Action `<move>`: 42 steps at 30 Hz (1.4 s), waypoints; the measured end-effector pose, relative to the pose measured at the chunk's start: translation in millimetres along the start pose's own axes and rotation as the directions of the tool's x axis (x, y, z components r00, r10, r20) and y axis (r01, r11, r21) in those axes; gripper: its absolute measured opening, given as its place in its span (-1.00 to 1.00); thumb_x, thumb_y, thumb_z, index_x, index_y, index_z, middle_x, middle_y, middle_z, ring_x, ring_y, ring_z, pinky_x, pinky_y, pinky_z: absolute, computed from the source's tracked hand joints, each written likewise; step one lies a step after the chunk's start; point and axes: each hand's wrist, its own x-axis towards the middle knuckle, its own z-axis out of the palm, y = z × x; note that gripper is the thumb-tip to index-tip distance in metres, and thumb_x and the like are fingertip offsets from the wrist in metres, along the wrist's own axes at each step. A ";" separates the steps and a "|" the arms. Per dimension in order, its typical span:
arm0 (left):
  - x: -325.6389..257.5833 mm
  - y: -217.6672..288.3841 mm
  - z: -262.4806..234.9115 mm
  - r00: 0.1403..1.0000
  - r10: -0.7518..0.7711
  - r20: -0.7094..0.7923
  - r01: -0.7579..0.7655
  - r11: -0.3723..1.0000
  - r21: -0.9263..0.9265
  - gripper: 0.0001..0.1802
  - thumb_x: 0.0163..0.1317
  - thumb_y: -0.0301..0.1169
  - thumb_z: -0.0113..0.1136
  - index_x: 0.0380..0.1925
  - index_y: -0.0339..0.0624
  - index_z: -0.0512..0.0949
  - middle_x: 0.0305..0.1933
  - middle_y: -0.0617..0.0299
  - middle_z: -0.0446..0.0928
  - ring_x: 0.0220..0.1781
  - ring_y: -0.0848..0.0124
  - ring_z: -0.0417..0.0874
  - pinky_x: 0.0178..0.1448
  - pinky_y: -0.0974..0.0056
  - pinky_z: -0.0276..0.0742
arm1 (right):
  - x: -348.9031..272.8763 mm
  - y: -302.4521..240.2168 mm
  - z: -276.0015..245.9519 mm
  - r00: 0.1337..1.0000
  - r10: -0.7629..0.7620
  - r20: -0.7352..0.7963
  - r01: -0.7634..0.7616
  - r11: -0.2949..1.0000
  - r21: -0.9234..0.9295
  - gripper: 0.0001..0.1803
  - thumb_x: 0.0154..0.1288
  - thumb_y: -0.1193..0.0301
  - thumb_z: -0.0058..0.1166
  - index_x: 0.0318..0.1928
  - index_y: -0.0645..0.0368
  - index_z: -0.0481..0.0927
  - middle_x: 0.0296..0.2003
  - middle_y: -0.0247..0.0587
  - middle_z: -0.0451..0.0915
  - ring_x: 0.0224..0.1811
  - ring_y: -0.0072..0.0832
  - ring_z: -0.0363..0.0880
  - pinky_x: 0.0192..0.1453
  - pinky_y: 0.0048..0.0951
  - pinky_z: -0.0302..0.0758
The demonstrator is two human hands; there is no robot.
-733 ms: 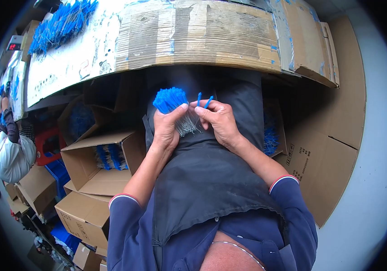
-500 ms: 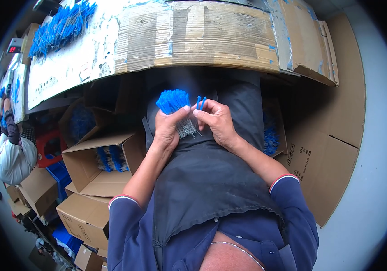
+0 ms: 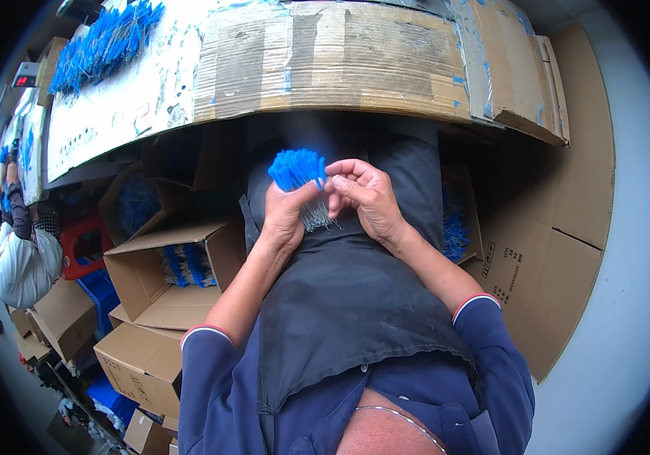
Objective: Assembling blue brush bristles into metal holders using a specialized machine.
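Note:
A thick bundle of thin pale stems with bright blue tips (image 3: 297, 168) stands over my lap, blue ends away from me. My left hand (image 3: 284, 214) is closed around it, thumb across the near side; the pale ends (image 3: 316, 217) stick out below. Right beside the bundle is my right hand (image 3: 371, 199), fingers curled and thumb and forefinger drawn together at the bundle's right edge. Whatever those fingertips hold, if anything, is too small to make out. Beneath both hands lies my black apron (image 3: 363, 303).
Ahead is a worktable covered with worn cardboard (image 3: 325, 61), a pile of blue-tipped stems (image 3: 105, 45) at its far left. An open carton (image 3: 143, 280) with more bundles stands at my left, another with blue pieces (image 3: 455, 231) at my right. A co-worker (image 3: 25, 265) sits far left.
The few blue-tipped stems in my right hand no longer show apart from the bundle. My left hand and the bundle have shifted slightly right, closer to my right fingertips.

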 end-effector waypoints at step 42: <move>-3.0 7.3 14.1 1.000 -0.026 -0.013 0.027 0.997 0.068 -0.64 0.18 -0.51 0.47 -0.05 -0.26 0.57 -0.25 0.17 0.67 -0.24 0.35 0.73 -0.06 0.19 0.71 | 4.8 -15.4 -0.2 0.768 -0.605 -0.207 0.529 0.783 -0.326 -0.88 0.43 0.64 0.11 -0.13 0.24 0.46 -0.29 -0.25 0.58 -0.43 -0.65 0.57 -0.36 -0.55 0.59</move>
